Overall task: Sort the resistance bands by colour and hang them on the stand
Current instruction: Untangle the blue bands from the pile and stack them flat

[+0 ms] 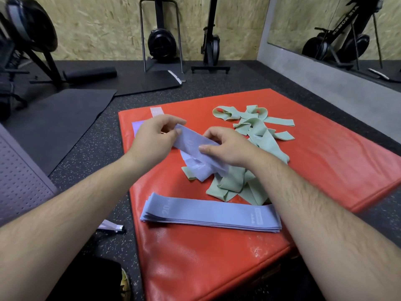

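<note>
Two hands pinch one lilac band (191,142) at frame centre above the red pad (325,159), left hand (156,135) at its upper end and right hand (227,146) mid-length; the fabric looks light, limp and elastic, so hold it near both ends to prevent sagging.

Two bare forearms fill the lower half of the view, the left forearm (76,213) at 8 o'clock and the right forearm (314,213) at 4 o'clock. Both carry fine dark hair from wrist to elbow. The left hand (154,140) and right hand (225,146) are bare, with short nails. At 7 o'clock shows black clothing (91,279), its kind too dark to tell.
</note>
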The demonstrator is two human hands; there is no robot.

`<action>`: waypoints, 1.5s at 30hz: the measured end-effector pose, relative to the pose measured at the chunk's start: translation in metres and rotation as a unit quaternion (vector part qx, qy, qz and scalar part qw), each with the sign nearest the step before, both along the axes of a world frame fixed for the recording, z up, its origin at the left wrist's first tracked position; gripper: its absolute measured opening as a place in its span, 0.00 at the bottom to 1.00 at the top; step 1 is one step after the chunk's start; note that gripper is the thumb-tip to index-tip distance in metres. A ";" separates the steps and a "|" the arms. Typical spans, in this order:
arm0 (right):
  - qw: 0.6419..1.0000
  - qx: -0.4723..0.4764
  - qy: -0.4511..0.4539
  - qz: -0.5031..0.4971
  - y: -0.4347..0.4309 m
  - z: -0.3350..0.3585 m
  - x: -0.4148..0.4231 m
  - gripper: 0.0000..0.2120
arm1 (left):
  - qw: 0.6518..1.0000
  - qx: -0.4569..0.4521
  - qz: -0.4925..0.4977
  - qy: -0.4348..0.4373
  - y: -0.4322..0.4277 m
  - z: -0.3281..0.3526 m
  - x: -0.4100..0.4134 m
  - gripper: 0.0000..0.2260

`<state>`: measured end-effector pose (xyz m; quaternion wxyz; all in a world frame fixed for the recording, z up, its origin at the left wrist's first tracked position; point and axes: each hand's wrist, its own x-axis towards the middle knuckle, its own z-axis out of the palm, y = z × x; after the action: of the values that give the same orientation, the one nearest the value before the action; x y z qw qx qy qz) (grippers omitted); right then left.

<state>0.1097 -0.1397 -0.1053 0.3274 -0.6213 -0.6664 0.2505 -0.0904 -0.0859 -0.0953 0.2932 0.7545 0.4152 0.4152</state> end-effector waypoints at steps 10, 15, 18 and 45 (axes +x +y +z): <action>0.982 -0.069 -0.178 -0.007 -0.016 -0.001 0.026 0.07 | 0.996 -0.034 0.050 -0.061 0.013 -0.002 -0.039 0.13; 0.970 -0.088 -0.225 -0.040 -0.027 0.001 0.043 0.05 | 0.993 -0.051 0.061 -0.093 0.018 -0.003 -0.052 0.12; 0.973 -0.069 -0.209 -0.064 -0.036 0.007 0.055 0.09 | 0.993 -0.054 0.056 -0.089 0.019 -0.005 -0.057 0.12; 0.986 -0.151 -0.058 -0.033 -0.138 0.006 0.096 0.08 | 0.982 -0.101 -0.053 0.149 -0.034 -0.035 -0.076 0.10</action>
<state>0.2059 -0.2775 -0.0989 0.1986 -0.6988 -0.6178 0.3009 -0.1659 -0.1204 -0.1298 0.3242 0.7955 0.4535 0.2376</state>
